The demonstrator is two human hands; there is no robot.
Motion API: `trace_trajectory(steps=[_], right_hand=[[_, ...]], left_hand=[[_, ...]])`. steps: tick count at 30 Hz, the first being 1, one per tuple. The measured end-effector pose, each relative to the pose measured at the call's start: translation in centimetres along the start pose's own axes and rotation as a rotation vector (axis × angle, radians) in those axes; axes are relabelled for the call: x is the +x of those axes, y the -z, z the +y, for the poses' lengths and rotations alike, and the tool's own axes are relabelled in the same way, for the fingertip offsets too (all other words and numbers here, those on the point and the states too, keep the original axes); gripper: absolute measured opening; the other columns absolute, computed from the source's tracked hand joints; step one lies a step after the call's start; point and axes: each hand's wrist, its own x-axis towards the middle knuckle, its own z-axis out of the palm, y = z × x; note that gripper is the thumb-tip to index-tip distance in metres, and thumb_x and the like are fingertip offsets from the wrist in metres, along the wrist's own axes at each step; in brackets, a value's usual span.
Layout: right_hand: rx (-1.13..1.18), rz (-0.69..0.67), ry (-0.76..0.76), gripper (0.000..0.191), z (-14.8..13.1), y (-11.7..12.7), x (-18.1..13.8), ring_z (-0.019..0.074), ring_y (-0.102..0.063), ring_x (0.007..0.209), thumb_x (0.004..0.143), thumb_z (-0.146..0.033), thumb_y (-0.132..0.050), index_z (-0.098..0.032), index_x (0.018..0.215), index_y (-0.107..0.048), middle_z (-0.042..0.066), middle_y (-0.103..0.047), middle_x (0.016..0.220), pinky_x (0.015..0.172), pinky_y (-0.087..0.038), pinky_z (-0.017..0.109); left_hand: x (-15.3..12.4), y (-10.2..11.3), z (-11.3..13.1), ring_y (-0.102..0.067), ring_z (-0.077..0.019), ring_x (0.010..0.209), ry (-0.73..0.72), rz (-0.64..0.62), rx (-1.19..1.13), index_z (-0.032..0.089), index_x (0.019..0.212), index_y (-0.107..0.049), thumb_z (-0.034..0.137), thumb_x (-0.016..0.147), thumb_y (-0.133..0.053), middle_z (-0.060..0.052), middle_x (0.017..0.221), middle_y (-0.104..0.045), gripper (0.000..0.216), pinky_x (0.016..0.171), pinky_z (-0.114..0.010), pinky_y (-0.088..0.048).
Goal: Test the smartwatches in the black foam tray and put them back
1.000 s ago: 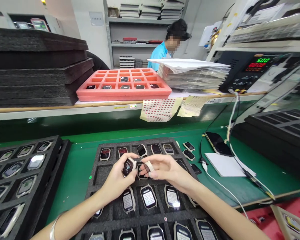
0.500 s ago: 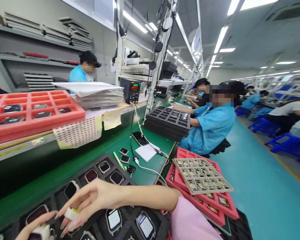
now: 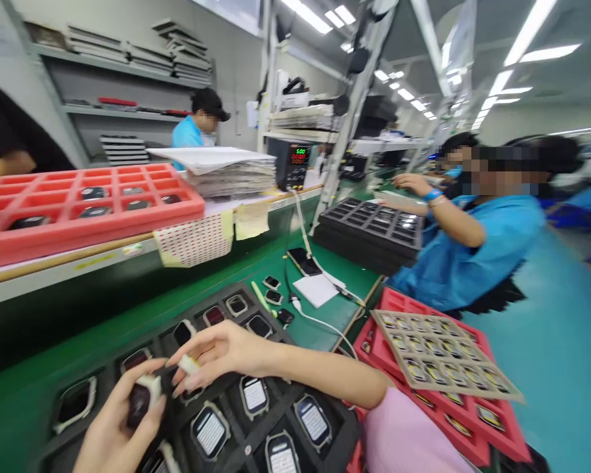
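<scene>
My left hand [image 3: 111,430] is wrapped round a smartwatch case [image 3: 140,404] with a dark face and a pale rim, held over the black foam tray [image 3: 177,410]. Just to its right, my right hand [image 3: 221,355] pinches a small white piece [image 3: 189,365]; its kind is not clear. The fingertips of both hands come close together. Watches sit in the tray's compartments, some with lit white screens, such as the watch [image 3: 211,430] in front, others dark, such as the watch [image 3: 76,402] at left.
A red foam tray [image 3: 177,203] rests on the shelf above the bench. Beyond my tray lie two watch cases [image 3: 273,297], a green stick [image 3: 262,299], a phone [image 3: 304,261] and white cables [image 3: 325,322]. Stacked red trays [image 3: 509,443] stand at right, near a co-worker [image 3: 492,243].
The view has swung left, so the scene sits further right. My left hand with the watch has come more fully into view. The co-worker at right has raised an arm.
</scene>
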Motion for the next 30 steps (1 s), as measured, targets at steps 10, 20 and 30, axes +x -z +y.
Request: trace_trajectory(steps=[10,20,30], right_hand=[[-0.175,0.079,-0.050,0.042,-1.4,0.4,0.8,0.0214,-0.068,0.088,0.066,-0.024,-0.080,-0.016,0.105,-0.067,0.008,-0.070,0.095,0.077,-0.050,0.032],[-0.156,0.058,-0.036,0.036,-1.6,-0.2,0.7,0.0185,-0.069,0.087,0.071,-0.021,-0.077,-0.016,0.105,-0.067,0.008,-0.072,0.095,0.081,-0.049,0.029],[-0.142,0.039,-0.049,0.033,-1.7,-0.3,0.7,0.0191,-0.069,0.087,0.074,-0.020,-0.076,-0.016,0.105,-0.066,0.008,-0.072,0.095,0.077,-0.050,0.028]], left_hand=[[1.0,0.6,2.3,-0.055,-0.0192,0.090,-0.102,-0.066,-0.030,0.020,0.110,-0.054,0.014,0.078,-0.054,-0.003,0.100,-0.059,0.033,0.082,-0.027,-0.042],[0.8,0.7,3.3,-0.051,-0.0157,0.080,-0.118,-0.104,-0.049,0.021,0.111,-0.050,0.011,0.079,-0.051,0.000,0.093,-0.055,0.034,0.073,-0.024,-0.040],[0.5,0.8,3.6,-0.048,-0.0134,0.073,-0.105,-0.084,-0.074,0.020,0.110,-0.050,0.009,0.080,-0.051,0.002,0.083,-0.051,0.032,0.070,-0.024,-0.039]])
